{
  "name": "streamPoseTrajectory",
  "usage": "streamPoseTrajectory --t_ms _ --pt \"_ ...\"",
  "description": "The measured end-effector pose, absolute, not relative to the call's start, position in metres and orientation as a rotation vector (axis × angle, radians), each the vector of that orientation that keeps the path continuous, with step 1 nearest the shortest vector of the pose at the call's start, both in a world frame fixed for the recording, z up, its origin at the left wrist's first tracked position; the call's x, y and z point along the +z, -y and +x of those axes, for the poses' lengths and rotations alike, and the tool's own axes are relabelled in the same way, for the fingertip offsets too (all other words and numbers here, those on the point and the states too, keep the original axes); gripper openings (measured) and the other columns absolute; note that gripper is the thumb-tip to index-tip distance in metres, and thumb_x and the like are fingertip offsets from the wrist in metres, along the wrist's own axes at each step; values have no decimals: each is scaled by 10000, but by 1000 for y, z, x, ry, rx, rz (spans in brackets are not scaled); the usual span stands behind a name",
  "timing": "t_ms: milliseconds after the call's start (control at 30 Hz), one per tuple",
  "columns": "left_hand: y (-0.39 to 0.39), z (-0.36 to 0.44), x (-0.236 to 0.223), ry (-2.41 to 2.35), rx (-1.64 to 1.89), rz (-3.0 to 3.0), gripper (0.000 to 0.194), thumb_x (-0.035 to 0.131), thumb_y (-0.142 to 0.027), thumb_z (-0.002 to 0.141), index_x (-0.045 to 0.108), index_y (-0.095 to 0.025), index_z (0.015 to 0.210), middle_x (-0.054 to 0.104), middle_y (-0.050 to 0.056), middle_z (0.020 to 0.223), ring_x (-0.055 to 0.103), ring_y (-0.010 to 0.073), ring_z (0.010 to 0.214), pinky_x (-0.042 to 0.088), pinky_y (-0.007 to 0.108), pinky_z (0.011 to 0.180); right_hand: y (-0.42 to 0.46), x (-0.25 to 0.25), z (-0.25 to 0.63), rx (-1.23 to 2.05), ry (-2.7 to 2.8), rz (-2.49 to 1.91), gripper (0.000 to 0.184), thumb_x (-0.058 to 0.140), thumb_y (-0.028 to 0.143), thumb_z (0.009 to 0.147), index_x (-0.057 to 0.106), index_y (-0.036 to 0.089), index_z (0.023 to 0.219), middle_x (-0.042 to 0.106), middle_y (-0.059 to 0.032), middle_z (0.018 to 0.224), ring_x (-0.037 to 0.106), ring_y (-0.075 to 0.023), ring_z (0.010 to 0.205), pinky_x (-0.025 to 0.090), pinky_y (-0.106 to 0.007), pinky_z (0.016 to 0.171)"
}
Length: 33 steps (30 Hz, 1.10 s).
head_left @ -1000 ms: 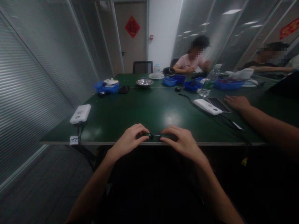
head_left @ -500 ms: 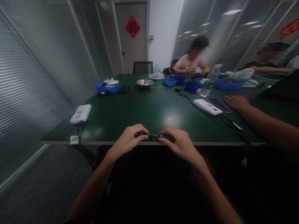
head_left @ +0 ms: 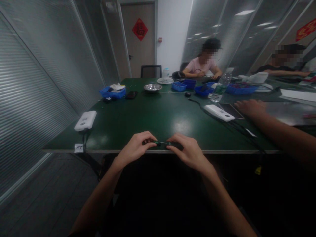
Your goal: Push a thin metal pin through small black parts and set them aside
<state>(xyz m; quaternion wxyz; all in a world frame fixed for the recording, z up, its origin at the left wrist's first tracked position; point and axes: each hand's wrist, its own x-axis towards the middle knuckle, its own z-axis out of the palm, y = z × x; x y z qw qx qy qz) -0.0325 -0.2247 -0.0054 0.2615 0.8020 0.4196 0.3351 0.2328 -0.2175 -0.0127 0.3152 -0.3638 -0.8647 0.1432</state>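
Observation:
My left hand (head_left: pixel 137 146) is closed in a pinch at the near table edge, on a small dark piece with green on it (head_left: pixel 157 143). It looks like a little circuit board, mostly covered by the fingers. Facing it, my right hand (head_left: pixel 190 149) grips the dark handle of a screwdriver (head_left: pixel 163 142). The thin metal shaft points left and its tip reaches the green piece. Whether the tip sits in a screw is too small to see.
The green table (head_left: pixel 138 115) carries a white power bank (head_left: pixel 86 120) at left and another white power bank (head_left: pixel 219 113) with cables at right. Farther back are a metal bowl (head_left: pixel 152 88), blue trays (head_left: pixel 112 93) and a bottle (head_left: pixel 222 85). A co-worker's arm (head_left: pixel 278 123) reaches in from the right.
My right hand has shifted slightly left, bringing the screwdriver a little closer to my left hand. At far right a dark panel has gone from view, showing a silvery surface and white sheet.

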Motion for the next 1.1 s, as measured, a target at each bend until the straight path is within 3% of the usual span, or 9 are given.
streamPoseTrajectory --t_ms 333,500,1100 --pt "223 -33 -10 -1129 942 2157 91 718 -262 943 737 -187 990 695 30 952 624 170 862 462 298 780 219 -9 229 432 2292 -1008 165 606 388 1052 698 255 1085 778 -9 995 728 -196 876 484 -300 773" --pt "224 -33 -8 -1139 915 2162 81 689 -249 957 740 -191 981 706 38 972 632 181 886 455 305 774 218 -12 230 365 2301 -957 97 654 328 1022 680 247 1069 742 -36 1019 698 -205 902 494 -303 800" --pt "224 -33 -7 -1156 903 2146 70 677 -221 942 734 -193 972 704 39 971 633 182 876 452 301 753 220 -12 234 459 2273 -869 130 640 322 1029 712 245 1105 732 -43 1018 695 -198 886 524 -324 810"
